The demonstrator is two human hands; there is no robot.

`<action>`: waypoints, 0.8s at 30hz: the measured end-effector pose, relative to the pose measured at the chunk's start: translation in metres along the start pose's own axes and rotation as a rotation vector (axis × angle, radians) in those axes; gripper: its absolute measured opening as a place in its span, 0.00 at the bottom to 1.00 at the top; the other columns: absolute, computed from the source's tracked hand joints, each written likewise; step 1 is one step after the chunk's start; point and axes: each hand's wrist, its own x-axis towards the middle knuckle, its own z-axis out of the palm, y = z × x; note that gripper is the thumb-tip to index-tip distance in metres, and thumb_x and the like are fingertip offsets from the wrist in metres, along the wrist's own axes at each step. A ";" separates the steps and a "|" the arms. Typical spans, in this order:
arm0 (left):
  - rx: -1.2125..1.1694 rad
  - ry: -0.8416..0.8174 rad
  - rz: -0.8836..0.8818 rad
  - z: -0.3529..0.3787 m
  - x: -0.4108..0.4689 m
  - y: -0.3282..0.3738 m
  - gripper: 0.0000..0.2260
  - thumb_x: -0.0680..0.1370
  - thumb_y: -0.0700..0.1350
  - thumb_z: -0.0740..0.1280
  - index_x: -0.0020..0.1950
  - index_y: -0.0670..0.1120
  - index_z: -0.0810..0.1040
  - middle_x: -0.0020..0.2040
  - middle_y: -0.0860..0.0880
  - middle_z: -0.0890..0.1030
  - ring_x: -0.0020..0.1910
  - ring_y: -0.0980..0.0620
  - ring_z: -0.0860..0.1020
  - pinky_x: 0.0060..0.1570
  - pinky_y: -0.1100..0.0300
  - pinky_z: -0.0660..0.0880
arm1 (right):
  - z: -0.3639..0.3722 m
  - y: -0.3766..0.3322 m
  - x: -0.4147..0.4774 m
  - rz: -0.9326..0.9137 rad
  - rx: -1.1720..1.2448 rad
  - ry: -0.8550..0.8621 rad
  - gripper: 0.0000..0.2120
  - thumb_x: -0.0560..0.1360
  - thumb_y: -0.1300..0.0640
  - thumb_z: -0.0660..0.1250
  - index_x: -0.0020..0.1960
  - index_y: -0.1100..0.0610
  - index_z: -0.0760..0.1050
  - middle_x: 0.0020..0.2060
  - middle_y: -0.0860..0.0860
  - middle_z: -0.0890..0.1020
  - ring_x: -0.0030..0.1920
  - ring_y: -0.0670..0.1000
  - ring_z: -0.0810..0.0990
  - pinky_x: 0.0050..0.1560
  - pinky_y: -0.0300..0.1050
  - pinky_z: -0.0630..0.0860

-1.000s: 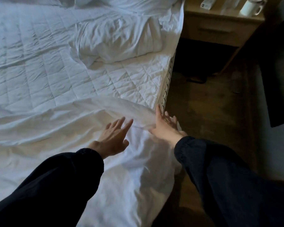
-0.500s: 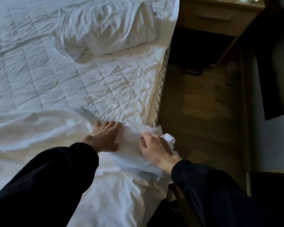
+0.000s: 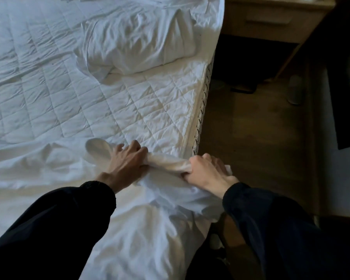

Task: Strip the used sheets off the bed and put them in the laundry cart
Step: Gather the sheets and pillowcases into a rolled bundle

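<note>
Sheet: The white sheet point(image 3: 141, 235) lay crumpled over the near part of the bed, reaching from the left border to the right-hand bed edge. Its far margin was gathered into a twisted roll held between the two hands.
Left hand: The left hand point(image 3: 127, 164) was on the bed surface with its fingers curled round the left end of the roll, grasping the sheet. A loose fold of fabric stood up just left of the knuckles.
Right hand: The right hand point(image 3: 206, 170) was clenched round the right end of the same roll, at the bed's edge. A small tuft of sheet stuck out past the fingers on the floor side.
Sleeves: Both arms wore dark sleeves point(image 3: 55, 225), which entered from the bottom of the view.
Mattress cover: The quilted cover point(image 3: 109, 102) was bare beyond the hands and creased across its diamond stitching.
Mattress side: A patterned side panel point(image 3: 202, 110) showed along the right edge of the bed.
Pillow: A white pillow point(image 3: 137, 39) lay rumpled on the cover towards the head of the bed, well apart from both hands.
Nightstand: A pale wooden nightstand point(image 3: 271, 19) with one drawer stood just beside the head of the bed.
Floor: Brown flooring point(image 3: 251, 142) ran along the right side of the bed (a small pale object lay on it near the nightstand, too dim to identify).
</note>
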 end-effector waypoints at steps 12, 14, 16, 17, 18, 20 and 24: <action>-0.043 0.107 -0.137 0.009 0.022 -0.001 0.15 0.79 0.44 0.60 0.64 0.50 0.76 0.61 0.45 0.78 0.61 0.41 0.75 0.63 0.44 0.60 | 0.030 0.027 0.029 -0.026 -0.311 0.321 0.15 0.77 0.58 0.60 0.62 0.50 0.73 0.58 0.54 0.74 0.62 0.58 0.69 0.60 0.54 0.62; -0.050 0.165 -0.097 0.013 0.017 -0.003 0.14 0.78 0.45 0.59 0.61 0.49 0.78 0.55 0.46 0.81 0.55 0.41 0.78 0.59 0.44 0.66 | 0.036 0.033 0.030 -0.015 -0.285 0.403 0.15 0.75 0.60 0.63 0.62 0.51 0.74 0.58 0.54 0.76 0.62 0.58 0.70 0.60 0.55 0.64; -0.061 0.247 -0.077 0.010 0.017 -0.004 0.13 0.77 0.47 0.58 0.55 0.47 0.79 0.49 0.45 0.82 0.49 0.41 0.80 0.56 0.46 0.69 | 0.030 0.033 0.032 0.008 -0.205 0.492 0.11 0.75 0.60 0.63 0.56 0.50 0.76 0.50 0.50 0.80 0.56 0.55 0.74 0.58 0.54 0.63; -0.076 0.290 -0.082 0.005 0.019 -0.004 0.13 0.77 0.47 0.56 0.52 0.46 0.79 0.46 0.45 0.82 0.46 0.41 0.80 0.54 0.48 0.69 | 0.023 0.030 0.034 0.014 -0.159 0.526 0.09 0.76 0.60 0.63 0.53 0.51 0.77 0.46 0.48 0.81 0.53 0.54 0.76 0.58 0.53 0.62; -0.096 0.337 -0.098 -0.001 0.021 -0.005 0.13 0.76 0.48 0.56 0.50 0.45 0.78 0.44 0.45 0.81 0.44 0.41 0.79 0.52 0.50 0.67 | 0.014 0.025 0.036 0.016 -0.120 0.559 0.08 0.76 0.61 0.62 0.50 0.51 0.77 0.43 0.48 0.81 0.50 0.54 0.76 0.58 0.53 0.60; -0.135 0.445 -0.132 -0.013 0.029 -0.009 0.11 0.76 0.47 0.57 0.48 0.44 0.76 0.42 0.44 0.80 0.42 0.41 0.78 0.49 0.53 0.63 | -0.004 0.014 0.042 0.010 -0.040 0.620 0.10 0.77 0.59 0.56 0.48 0.54 0.76 0.41 0.49 0.80 0.47 0.55 0.77 0.59 0.53 0.60; -0.142 0.516 -0.186 -0.027 0.047 -0.021 0.12 0.77 0.46 0.60 0.57 0.43 0.75 0.50 0.41 0.76 0.51 0.39 0.74 0.57 0.51 0.61 | -0.024 -0.006 0.065 0.090 0.065 0.737 0.13 0.78 0.59 0.54 0.55 0.56 0.75 0.51 0.52 0.79 0.56 0.55 0.74 0.62 0.53 0.62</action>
